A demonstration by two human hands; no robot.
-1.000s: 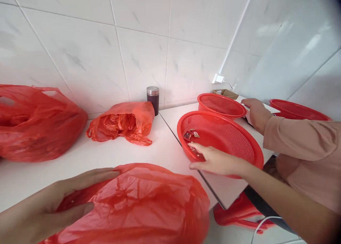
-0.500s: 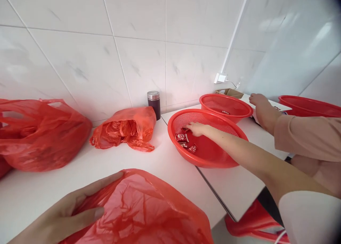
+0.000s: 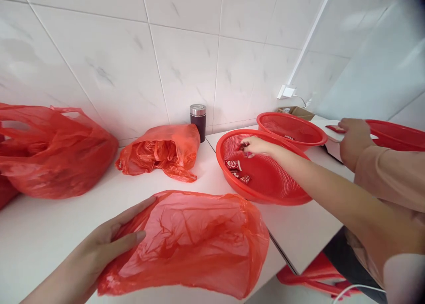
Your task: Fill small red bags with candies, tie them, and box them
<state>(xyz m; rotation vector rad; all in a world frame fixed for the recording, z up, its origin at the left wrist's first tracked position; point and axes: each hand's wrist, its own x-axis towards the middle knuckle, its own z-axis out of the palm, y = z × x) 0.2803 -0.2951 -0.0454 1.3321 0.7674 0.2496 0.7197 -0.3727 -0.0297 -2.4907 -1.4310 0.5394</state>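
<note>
My left hand [image 3: 113,239] grips the side of a thin red plastic bag [image 3: 199,246], thumb on one side and fingers on the other. The bag's mouth gapes, and only creased film shows inside. Over the near red plastic basket [image 3: 275,198], my right hand [image 3: 257,146] pinches a small wrapped packet [image 3: 244,147], dark red and partly covered by the fingers. Below that hand, a few more wrapped packets [image 3: 234,165] in red and white lie at the basket's left side.
A crumpled red bag [image 3: 186,146] and a dark flask [image 3: 198,124] stand by the wall. A fuller red bag [image 3: 66,157] sits left. Behind the near basket is another red basket [image 3: 292,123]. At right, a co-worker's hand [image 3: 357,138] is over a white device [image 3: 334,140].
My right hand has lifted slightly from the basket bottom with a packet in its fingers. The held bag has come up and further into view. The co-worker's hand has shifted.
</note>
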